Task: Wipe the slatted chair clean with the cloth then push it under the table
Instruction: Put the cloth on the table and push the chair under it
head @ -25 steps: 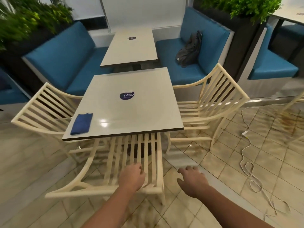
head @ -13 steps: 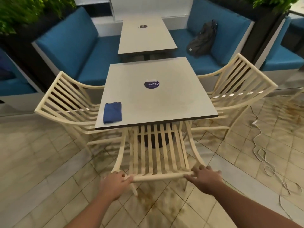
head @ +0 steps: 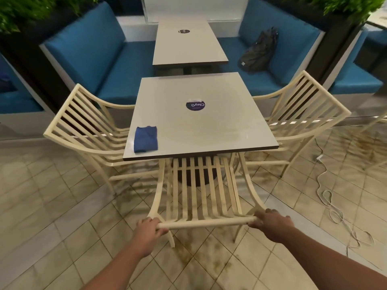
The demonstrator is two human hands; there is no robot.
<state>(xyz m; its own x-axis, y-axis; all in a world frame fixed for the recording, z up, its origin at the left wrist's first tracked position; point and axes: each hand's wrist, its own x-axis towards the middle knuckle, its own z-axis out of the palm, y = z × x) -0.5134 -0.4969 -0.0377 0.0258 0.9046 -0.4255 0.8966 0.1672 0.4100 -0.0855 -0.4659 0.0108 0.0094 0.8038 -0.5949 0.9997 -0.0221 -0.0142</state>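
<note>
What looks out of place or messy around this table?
Brownish stains blotch the floor tiles around the slatted chair legs. A white cable trails in loose loops across the floor on the right, a possible trip hazard. A dark backpack sits alone on the blue bench.

The cream slatted chair (head: 201, 197) stands upright in front of me, its seat tucked under the near edge of the table (head: 209, 130), its curved back sticking out. The blue cloth (head: 146, 139) lies folded on the grey tabletop, by the near left corner.
</note>
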